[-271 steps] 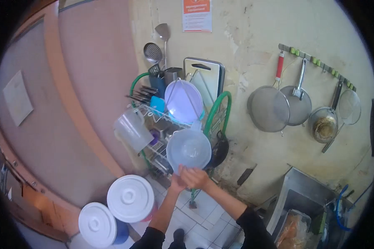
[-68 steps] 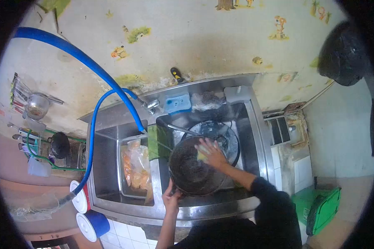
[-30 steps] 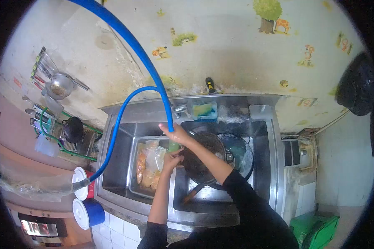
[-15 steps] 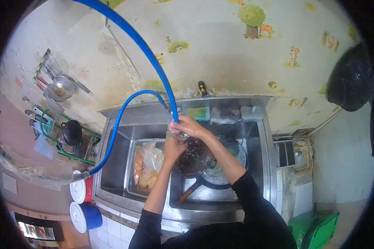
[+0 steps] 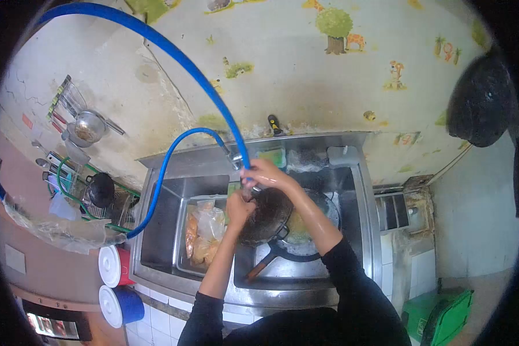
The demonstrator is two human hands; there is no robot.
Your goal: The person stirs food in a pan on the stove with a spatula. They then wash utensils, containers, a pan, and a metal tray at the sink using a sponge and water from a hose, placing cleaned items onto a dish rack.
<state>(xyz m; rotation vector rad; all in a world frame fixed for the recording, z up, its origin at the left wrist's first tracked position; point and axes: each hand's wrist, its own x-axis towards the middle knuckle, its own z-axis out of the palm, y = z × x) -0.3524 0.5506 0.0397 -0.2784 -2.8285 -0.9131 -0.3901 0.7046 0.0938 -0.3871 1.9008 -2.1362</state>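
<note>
My right hand (image 5: 266, 174) is wrapped round the lower end of a thick blue hose (image 5: 205, 83) above the right sink basin. Just below it, my left hand (image 5: 239, 207) is closed at the left edge of a dark wok (image 5: 265, 216), apparently gripping it; the exact grip is hidden by the fingers. One small loop handle of the wok points toward me. Beneath it lies a pan with a dark rim and brown wooden handle (image 5: 262, 267). Behind my hands a metal tap (image 5: 234, 160) joins a thinner loop of blue hose.
The left basin holds a metal tray (image 5: 184, 260) with bagged orange food (image 5: 205, 230). A green sponge-like item (image 5: 273, 157) sits on the back ledge. Lidded red (image 5: 114, 265) and blue (image 5: 121, 305) buckets stand left; a green bin (image 5: 438, 320) stands right. A black wok (image 5: 481, 104) hangs on the right.
The wok's near loop handle has shifted slightly left and down. Splashing over the wok looks less visible now. Both hands keep their holds, and the view has shifted a little.
</note>
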